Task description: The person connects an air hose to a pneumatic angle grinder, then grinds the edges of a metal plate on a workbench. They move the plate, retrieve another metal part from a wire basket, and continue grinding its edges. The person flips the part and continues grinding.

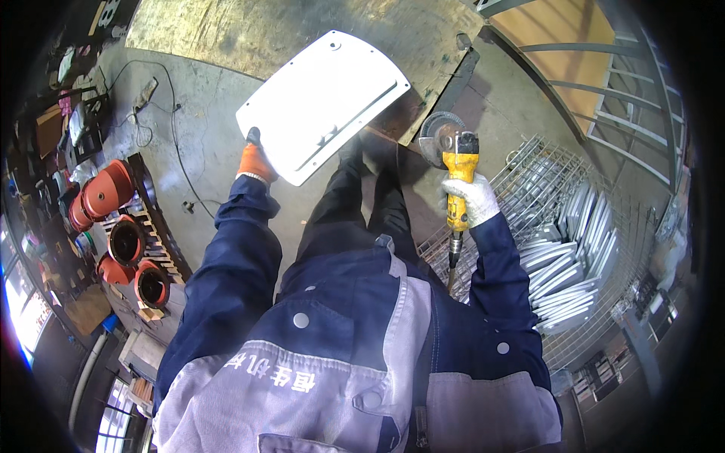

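My left hand [254, 160], in an orange glove with dark fingertips, grips the lower left edge of a white panel [313, 94]. This panel has rounded corners, small holes along its rim and a raised ridge near one side. It is held up tilted, partly in front of the worktable. My right hand [473, 198], in a white glove, is wrapped round the body of a yellow angle grinder [459, 177]. The grinder points away from me, its disc [440, 136] a short way right of the panel. A hose or cord [455, 257] runs from its rear end.
A worn worktable [219, 34] spans the far side. At my right stands a wire basket [521, 170] with several white panels [566, 264]. A metal rack [627, 98] is at far right. Orange round parts [109, 189] sit at left. A black cable [177, 143] lies on the floor.
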Available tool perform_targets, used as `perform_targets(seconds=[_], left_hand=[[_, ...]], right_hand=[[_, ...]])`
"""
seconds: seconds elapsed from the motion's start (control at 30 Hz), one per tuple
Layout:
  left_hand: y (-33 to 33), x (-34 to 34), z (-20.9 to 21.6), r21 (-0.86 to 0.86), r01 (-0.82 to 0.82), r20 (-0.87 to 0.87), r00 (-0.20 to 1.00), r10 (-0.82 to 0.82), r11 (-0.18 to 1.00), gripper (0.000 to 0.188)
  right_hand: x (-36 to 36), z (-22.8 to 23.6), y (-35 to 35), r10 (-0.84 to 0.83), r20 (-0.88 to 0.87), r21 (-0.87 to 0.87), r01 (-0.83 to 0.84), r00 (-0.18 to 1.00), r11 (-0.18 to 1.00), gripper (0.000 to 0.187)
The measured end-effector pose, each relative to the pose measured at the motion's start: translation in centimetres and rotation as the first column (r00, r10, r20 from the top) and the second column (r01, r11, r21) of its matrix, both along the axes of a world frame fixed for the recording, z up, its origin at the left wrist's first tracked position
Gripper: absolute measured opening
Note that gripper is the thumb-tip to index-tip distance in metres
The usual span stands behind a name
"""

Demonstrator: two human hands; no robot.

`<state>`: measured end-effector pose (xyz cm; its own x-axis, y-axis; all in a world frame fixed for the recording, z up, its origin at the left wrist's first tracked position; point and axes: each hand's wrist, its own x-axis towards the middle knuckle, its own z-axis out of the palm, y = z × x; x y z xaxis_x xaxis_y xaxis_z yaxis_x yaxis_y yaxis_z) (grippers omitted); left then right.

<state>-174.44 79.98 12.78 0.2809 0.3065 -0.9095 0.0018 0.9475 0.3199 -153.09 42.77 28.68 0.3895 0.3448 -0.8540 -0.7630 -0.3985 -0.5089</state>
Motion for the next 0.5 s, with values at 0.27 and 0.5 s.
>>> perform_targets(seconds=[0.27,0.5], left_hand=[[2.0,-0.8,-1.4,0.004,0.141,-0.226,0.965,-0.136,0.99,0.056],[2.4,0.6,2.7,-0.071,-0.038,0.006,0.999,0.039,0.997,0.05]], right_hand=[[2.9,-0.8,0.0,-0.015,0.036,-0.026,0.016,0.999,1.0,0.027],[4.9,1.1,0.0,0.032,0.145,-0.084,-0.02,0.989,0.996,0.027]])
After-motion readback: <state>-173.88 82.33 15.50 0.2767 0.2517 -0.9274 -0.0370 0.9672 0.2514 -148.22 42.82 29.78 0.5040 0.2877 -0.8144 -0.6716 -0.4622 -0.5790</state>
